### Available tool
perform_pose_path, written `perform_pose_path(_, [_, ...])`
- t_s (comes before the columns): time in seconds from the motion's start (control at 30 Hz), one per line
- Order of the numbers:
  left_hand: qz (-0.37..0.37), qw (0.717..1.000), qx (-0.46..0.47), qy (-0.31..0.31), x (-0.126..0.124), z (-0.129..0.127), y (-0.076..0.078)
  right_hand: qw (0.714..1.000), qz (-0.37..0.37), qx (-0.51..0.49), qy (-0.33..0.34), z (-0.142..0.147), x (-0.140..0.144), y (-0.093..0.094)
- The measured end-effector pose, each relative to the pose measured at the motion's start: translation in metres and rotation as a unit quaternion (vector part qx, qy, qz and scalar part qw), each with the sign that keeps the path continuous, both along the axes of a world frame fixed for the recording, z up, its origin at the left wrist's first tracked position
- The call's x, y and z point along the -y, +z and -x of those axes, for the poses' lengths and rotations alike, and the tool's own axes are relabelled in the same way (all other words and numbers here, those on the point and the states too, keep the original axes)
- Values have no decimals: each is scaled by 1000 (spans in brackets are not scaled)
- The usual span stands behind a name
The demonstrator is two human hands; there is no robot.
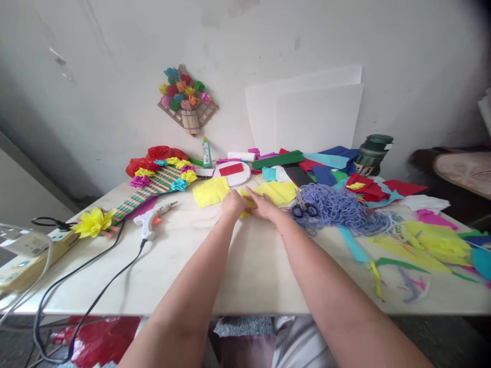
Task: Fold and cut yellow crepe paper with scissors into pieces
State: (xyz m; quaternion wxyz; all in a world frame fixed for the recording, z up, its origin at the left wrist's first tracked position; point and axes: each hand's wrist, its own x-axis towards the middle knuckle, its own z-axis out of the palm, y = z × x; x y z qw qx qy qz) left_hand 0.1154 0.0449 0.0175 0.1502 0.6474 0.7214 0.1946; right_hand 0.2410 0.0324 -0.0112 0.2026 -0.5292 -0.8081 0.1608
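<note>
My left hand [233,203] is closed at the edge of a small piece of yellow crepe paper [250,203] low over the table. From the other side my right hand [264,205] holds the same piece between thumb and fingers. Part of that paper is hidden by my hands. Left of them lies a flat yellow crepe paper stack [210,192], and a yellow crepe paper strip [279,192] stretches behind my right hand. Black-handled scissors [305,208] rest against a heap of purple yarn [337,204] to the right.
A white glue gun [148,221] lies left, its cord crossing the table [184,276] to a power strip [42,258]. Behind it is a striped, flower-trimmed craft piece [148,188]. A glue bottle [207,153], paper scraps [437,240] and a dark green flask [373,156] stand or lie around.
</note>
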Motion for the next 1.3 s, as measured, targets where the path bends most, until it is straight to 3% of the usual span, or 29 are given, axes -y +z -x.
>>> perform_pose_path(0.33, [69, 996, 52, 7, -26, 4, -13, 1000, 16, -18, 0, 0, -1, 0])
perform_pose_path(0.5, [-8, 994, 108, -19, -23, 12, -18, 995, 17, -96, -19, -1, -4, -1])
perform_pose_path(0.67, [-74, 970, 230, 15, -19, 20, -25, 972, 12, -233, -34, -2, -16, -11])
perform_pose_path(0.77, [-68, 943, 326, 28, -19, 22, -30, 972, -24, -225, -63, -2, -21, -14])
perform_pose_path(0.87, [-29, 908, 417, -2, -18, 24, -35, 975, -68, -188, -95, -3, -20, -12])
perform_pose_path(1.1, [-1, 811, 582, -63, -17, 27, -38, 973, -170, -140, -67, 4, -15, -6])
perform_pose_path(1.23, [10, 744, 662, -87, -14, 23, -35, 980, -169, -71, -76, 5, -17, -10])
perform_pose_path(1.3, [9, 725, 681, -99, -12, 22, -34, 982, -161, -46, -83, 4, -17, -11])
